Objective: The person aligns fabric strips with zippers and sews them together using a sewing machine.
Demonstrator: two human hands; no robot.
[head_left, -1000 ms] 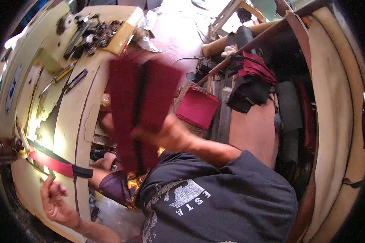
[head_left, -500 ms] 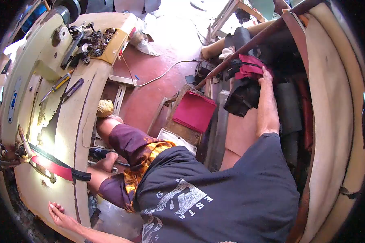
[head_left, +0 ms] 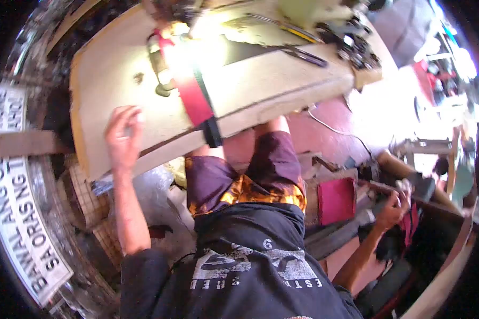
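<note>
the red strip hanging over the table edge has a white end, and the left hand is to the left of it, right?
Not quite: the red strip hanging over the table edge has a black end, as the head view shows. The left hand is to its left.

Bench (head_left: pixel 282 85): under left hand (head_left: pixel 125 135), extending right. Strip (head_left: pixel 194 101): on bench, right of left hand, end hanging over near edge. Screwdriver (head_left: pixel 298 33): on bench, farther right and ahead of left hand; second tool (head_left: pixel 308 57) just nearer. Cluster of parts (head_left: pixel 356 49): bench's right end. Cable (head_left: pixel 338 130): on floor (head_left: pixel 314 141), ahead-left of right hand (head_left: pixel 393 211). Sheets (head_left: pixel 336 201): left of right hand.
</note>
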